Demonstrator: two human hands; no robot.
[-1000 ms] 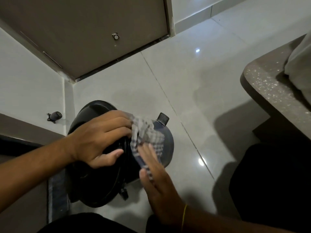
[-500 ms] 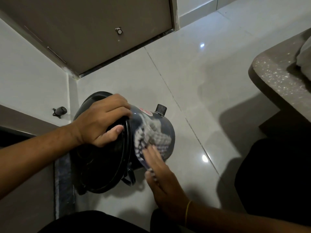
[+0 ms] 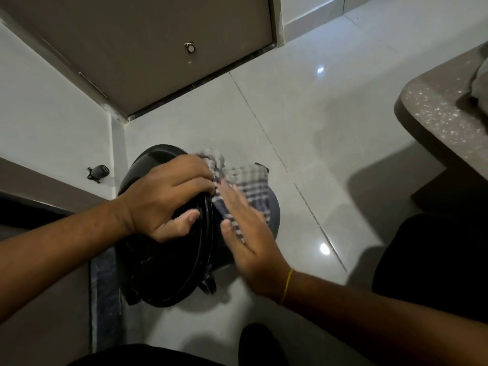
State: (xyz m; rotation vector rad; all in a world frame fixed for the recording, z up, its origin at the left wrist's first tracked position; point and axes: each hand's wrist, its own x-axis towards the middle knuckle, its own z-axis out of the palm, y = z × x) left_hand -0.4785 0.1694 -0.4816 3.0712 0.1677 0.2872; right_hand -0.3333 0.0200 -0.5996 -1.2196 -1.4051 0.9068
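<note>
The dark round container (image 3: pixel 169 268) is tipped on its side on the tiled floor (image 3: pixel 317 128) and gripped at its 11 o'clock rim by the curled left hand (image 3: pixel 169 199). A checked cloth (image 3: pixel 248 180) is pressed against its 2 o'clock side by the flat, straight-fingered right hand (image 3: pixel 250 236).

We're looking down on glossy pale floor tiles (image 3: pixel 330 133), with ceiling-light glints (image 3: pixel 320 69) at one and four o'clock. At eleven o'clock we've got a brown door (image 3: pixel 158 48), a white wall (image 3: pixel 47 122) at ten, and a speckled stone counter (image 3: pixel 435 112) at two.
</note>
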